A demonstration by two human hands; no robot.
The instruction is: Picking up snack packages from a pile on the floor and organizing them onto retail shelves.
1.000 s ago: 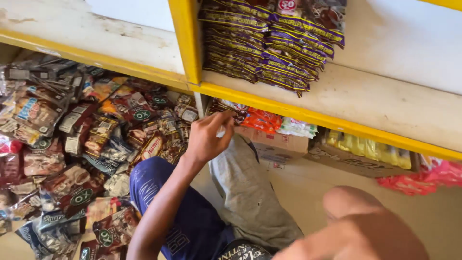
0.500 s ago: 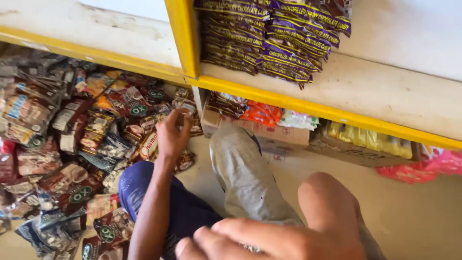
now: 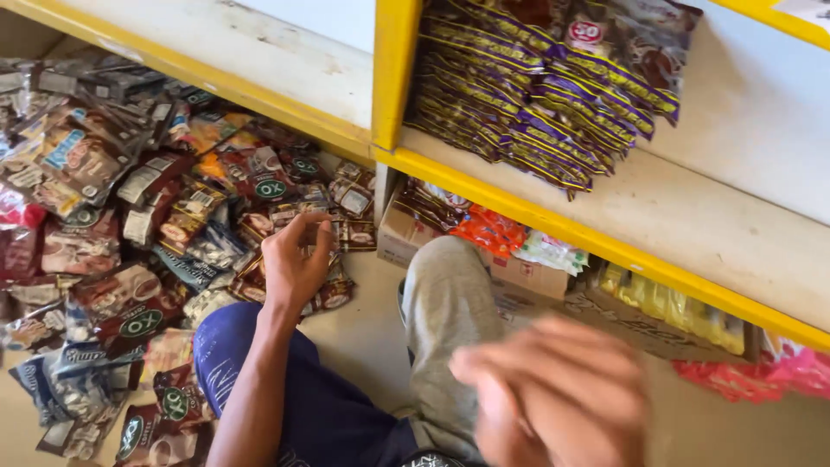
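Left hand (image 3: pixel 294 259) reaching into the heap of dark snack sachets (image 3: pixel 147 216) on the floor, fingers curled on one sachet — grip unclear, right hand (image 3: pixel 553 398) blurred near the lens — state unreadable, purple packets (image 3: pixel 536 95) on the yellow-edged shelf (image 3: pixel 605 246) above it

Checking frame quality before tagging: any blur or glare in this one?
Head view: right hand smeared by motion blur, no finger detail; left hand and sachets fairly sharp; daylight even, mild sheen on purple packets, no harsh glare.
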